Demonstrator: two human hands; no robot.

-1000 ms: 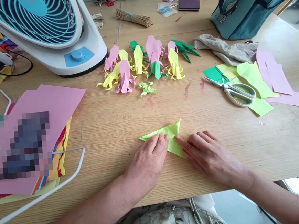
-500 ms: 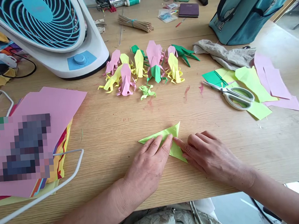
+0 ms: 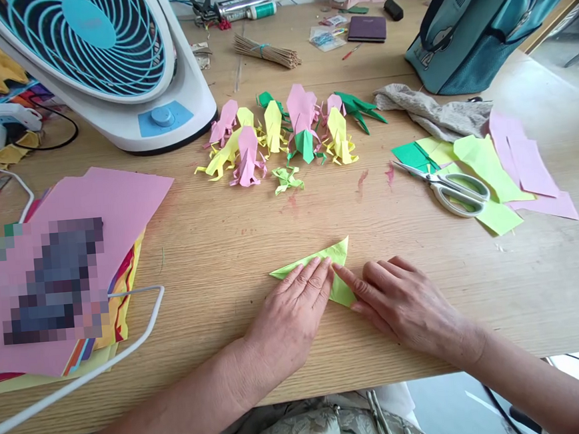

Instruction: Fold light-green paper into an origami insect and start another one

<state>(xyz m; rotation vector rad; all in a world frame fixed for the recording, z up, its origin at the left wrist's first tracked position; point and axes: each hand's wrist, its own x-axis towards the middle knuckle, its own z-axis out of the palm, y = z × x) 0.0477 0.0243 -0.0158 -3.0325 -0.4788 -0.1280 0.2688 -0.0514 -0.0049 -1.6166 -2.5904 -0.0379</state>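
A folded light-green paper (image 3: 336, 255) lies flat on the wooden table (image 3: 251, 240) near its front edge. My left hand (image 3: 292, 314) rests on the paper's left part, fingers stretched out flat and pressing down. My right hand (image 3: 401, 298) lies beside it on the right, index finger extended onto the paper's lower right edge, the other fingers loosely bent. The two index fingertips nearly touch over the paper. Neither hand grips anything.
Several folded paper figures (image 3: 283, 134) in pink, yellow and green stand behind. White scissors (image 3: 450, 184) lie on paper scraps (image 3: 495, 160) at right. A coloured paper stack (image 3: 108, 204) is at left, a fan (image 3: 106, 57) behind it, a teal bag (image 3: 479, 15) at back right.
My hands have slid slightly along the green paper, the left fingers spreading flatter over it. The view has tilted a little, showing more of the table's back.
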